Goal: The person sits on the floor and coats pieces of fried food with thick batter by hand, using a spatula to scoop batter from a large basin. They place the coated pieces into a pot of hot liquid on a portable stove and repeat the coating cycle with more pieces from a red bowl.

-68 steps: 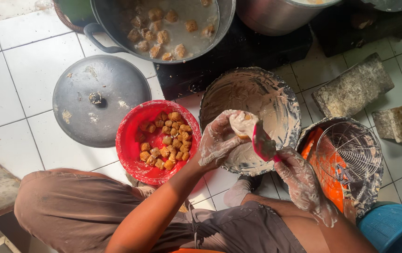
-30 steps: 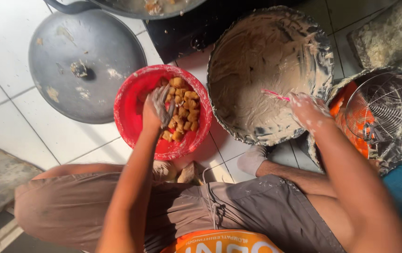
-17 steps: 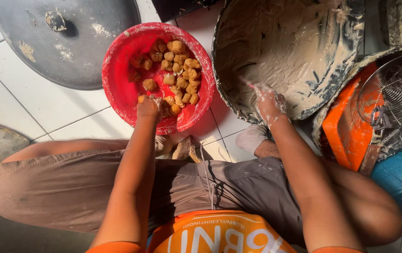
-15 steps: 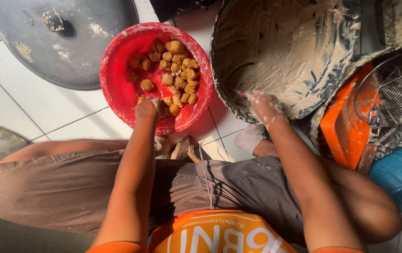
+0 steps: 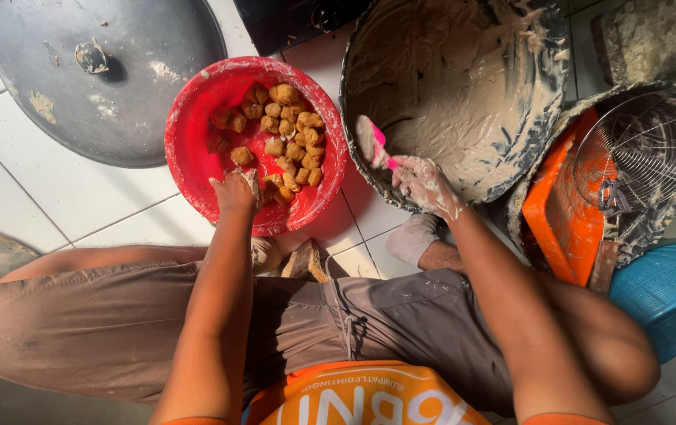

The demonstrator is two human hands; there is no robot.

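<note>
1. While the left hand reached into the red bowl, its fingers closed on a brown fried piece among the others on the white tiled floor.
2. The batter-coated right hand gripped a pink spoon inside the large batter basin.
3. A grey lid lay beside the bowl.

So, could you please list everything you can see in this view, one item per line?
red bowl: one, red, floor centre-left
fried pieces: many, golden brown, inside red bowl
batter basin: one, grey, smeared with pale batter, top centre-right
pink spoon: one, batter-coated, over basin's near rim
metal lid: one, dark grey, top left
wire strainer: one, silver, right
orange container: one, under strainer
blue basket: one, lower right
left hand: among fried pieces
right hand: gripping spoon
</note>
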